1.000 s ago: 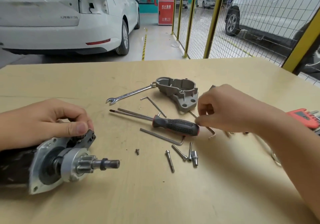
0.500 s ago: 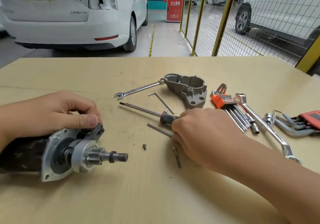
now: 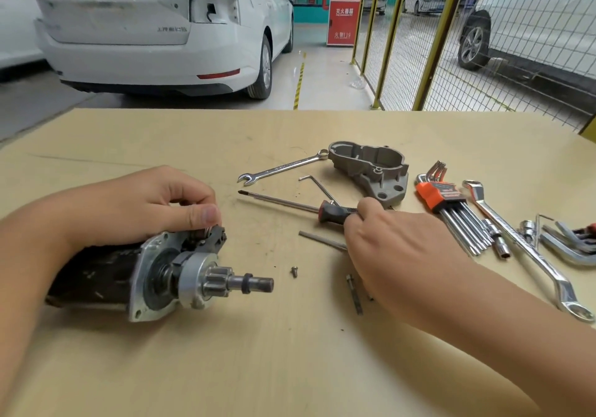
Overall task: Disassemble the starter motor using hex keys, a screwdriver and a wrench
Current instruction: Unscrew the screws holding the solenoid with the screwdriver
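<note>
— On the desk (image 3: 290, 368), what can you make out from your end?

— I see the starter motor (image 3: 154, 274) lying on its side at the left, pinion shaft pointing right. Its black body runs under the left forearm, so I can't see the rear end. The left hand (image 3: 135, 210) rests on top of it, thumb and curled fingers pinching the black lever piece at the front flange; what the fingertips grip underneath is hidden.

— And the right hand?

— The right hand (image 3: 400, 255) is clenched round the handle of the screwdriver (image 3: 335, 211). Only the red-and-black front of the handle and the shaft show, tip pointing left; the rest is under the fingers. The tool seems to lie on the desk, though I can't tell for certain.

— Anything covered by that hand?

— A loose hex key (image 3: 322, 239) runs under it, its far end hidden. A long bolt (image 3: 354, 294) pokes out beside the wrist, and a dark sliver next to it is too small to name. A small screw (image 3: 294, 270) lies apart, near the shaft end.

— Further back?

— The removed grey housing (image 3: 371, 168), with the combination wrench (image 3: 280, 168) touching its left end, and another hex key (image 3: 317, 187) between them and the screwdriver. To the right, an orange-holdered hex key set (image 3: 448, 203), a bent ring spanner (image 3: 522, 245), and a second set (image 3: 574, 239) cut off by the frame edge.
</note>
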The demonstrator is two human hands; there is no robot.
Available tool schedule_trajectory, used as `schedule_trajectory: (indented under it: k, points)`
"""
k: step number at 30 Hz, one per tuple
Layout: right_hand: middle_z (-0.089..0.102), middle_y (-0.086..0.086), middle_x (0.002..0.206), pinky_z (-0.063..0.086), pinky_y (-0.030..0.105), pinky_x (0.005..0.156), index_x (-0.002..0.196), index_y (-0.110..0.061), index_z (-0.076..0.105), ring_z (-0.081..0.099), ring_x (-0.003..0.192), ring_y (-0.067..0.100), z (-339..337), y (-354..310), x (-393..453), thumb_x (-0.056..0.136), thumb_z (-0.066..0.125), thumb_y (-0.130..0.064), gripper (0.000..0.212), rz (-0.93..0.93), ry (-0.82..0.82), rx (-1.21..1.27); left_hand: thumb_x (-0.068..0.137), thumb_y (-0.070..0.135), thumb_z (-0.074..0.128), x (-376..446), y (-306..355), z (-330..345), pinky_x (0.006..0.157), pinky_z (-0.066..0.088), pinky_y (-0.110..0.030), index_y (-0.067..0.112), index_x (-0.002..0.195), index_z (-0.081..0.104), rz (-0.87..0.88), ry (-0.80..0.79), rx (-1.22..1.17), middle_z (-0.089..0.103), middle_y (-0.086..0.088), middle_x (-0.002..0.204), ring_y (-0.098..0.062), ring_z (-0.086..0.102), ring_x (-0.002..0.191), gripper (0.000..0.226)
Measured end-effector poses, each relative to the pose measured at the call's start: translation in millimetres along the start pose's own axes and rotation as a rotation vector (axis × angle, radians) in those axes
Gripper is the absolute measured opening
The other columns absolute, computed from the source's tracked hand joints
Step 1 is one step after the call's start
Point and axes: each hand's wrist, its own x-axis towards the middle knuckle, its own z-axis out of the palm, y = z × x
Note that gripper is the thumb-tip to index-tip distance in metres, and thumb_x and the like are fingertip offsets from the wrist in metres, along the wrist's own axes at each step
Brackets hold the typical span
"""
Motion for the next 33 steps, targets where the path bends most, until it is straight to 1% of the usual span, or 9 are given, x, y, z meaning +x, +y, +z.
schedule_trajectory:
  k: [4, 8, 12, 16, 19, 21, 24, 29, 33]
  points:
    - [0.022, 0.0, 0.082, 0.019, 0.033, 0.045, 0.091, -0.02, 0.024, 0.035, 0.054, 0.019, 3, 5, 2, 0.093, 0.044, -0.016, 0.021, 0.043, 0.041, 0.0, 0.086, 0.084, 0.057, 0, 2, 0, 0.082, 0.054, -0.051, 0.021, 0.092, 0.077, -0.001, -0.014, 0.01, 0.074, -0.01, 0.096, -0.034, 0.069, 0.088, 0.067]
    - [0.048, -0.006, 0.085, 0.03, 0.031, 0.046, 0.088, -0.026, 0.043, 0.055, 0.067, 0.023, 6, 8, 8, 0.101, 0.047, -0.03, 0.015, 0.108, 0.101, 0.095, 0.087, 0.084, 0.056, -1, 1, -1, 0.08, 0.052, -0.045, 0.022, 0.094, 0.077, -0.008, -0.008, 0.014, 0.075, -0.007, 0.096, -0.031, 0.069, 0.088, 0.065]
    - [0.054, -0.004, 0.082, 0.035, 0.03, 0.049, 0.093, -0.026, 0.052, 0.059, 0.07, 0.022, 5, 10, 12, 0.101, 0.049, -0.032, 0.01, 0.149, 0.051, 0.146, 0.087, 0.085, 0.055, -1, 2, -1, 0.083, 0.055, -0.05, 0.023, 0.092, 0.076, -0.009, -0.014, 0.04, 0.074, -0.007, 0.096, -0.031, 0.069, 0.088, 0.065]
    - [0.047, -0.003, 0.077, 0.025, 0.031, 0.046, 0.081, -0.023, 0.041, 0.049, 0.062, 0.02, 3, 13, 16, 0.1, 0.049, -0.026, 0.021, 0.105, 0.009, 0.123, 0.086, 0.087, 0.053, 1, 6, 0, 0.087, 0.054, -0.056, 0.02, 0.088, 0.075, -0.01, -0.011, 0.034, 0.073, -0.01, 0.094, -0.035, 0.069, 0.092, 0.07]
    - [0.04, -0.002, 0.072, 0.02, 0.032, 0.045, 0.072, -0.023, 0.024, 0.037, 0.055, 0.017, 4, 12, 14, 0.096, 0.047, -0.018, 0.033, 0.066, 0.0, 0.07, 0.085, 0.091, 0.041, 2, 11, 5, 0.089, 0.052, -0.051, 0.023, 0.072, 0.066, -0.002, 0.016, -0.043, 0.073, -0.008, 0.088, -0.037, 0.069, 0.096, 0.074]
    - [0.038, -0.003, 0.071, 0.018, 0.033, 0.046, 0.072, -0.023, 0.018, 0.033, 0.054, 0.017, 4, 13, 11, 0.095, 0.046, -0.019, 0.036, 0.051, 0.005, 0.047, 0.081, 0.096, 0.035, 3, 13, 7, 0.092, 0.051, -0.056, 0.022, 0.071, 0.064, -0.036, 0.026, -0.075, 0.073, -0.01, 0.092, -0.038, 0.068, 0.096, 0.08]
    - [0.04, -0.004, 0.072, 0.019, 0.034, 0.046, 0.081, -0.025, 0.027, 0.034, 0.054, 0.017, 5, 16, 6, 0.097, 0.044, -0.022, 0.024, 0.047, 0.011, 0.074, 0.08, 0.098, 0.033, 3, 12, 7, 0.093, 0.049, -0.067, 0.02, 0.072, 0.065, -0.053, 0.028, -0.078, 0.073, -0.012, 0.094, -0.045, 0.064, 0.095, 0.084]
    - [0.05, -0.004, 0.079, 0.034, 0.037, 0.053, 0.093, -0.028, 0.035, 0.052, 0.067, 0.024, 2, 19, 8, 0.101, 0.045, -0.027, 0.013, 0.041, 0.077, 0.16, 0.084, 0.095, 0.032, 3, 10, 6, 0.094, 0.048, -0.068, 0.019, 0.074, 0.066, -0.055, 0.026, -0.061, 0.074, -0.007, 0.093, -0.043, 0.066, 0.098, 0.083]
    - [0.048, -0.006, 0.087, 0.027, 0.037, 0.051, 0.096, -0.031, 0.034, 0.047, 0.068, 0.022, 3, 14, 10, 0.103, 0.045, -0.028, 0.013, 0.045, 0.102, 0.183, 0.084, 0.095, 0.032, 4, 13, 6, 0.093, 0.047, -0.067, 0.021, 0.073, 0.065, -0.05, 0.026, -0.045, 0.072, -0.007, 0.088, -0.044, 0.065, 0.099, 0.081]
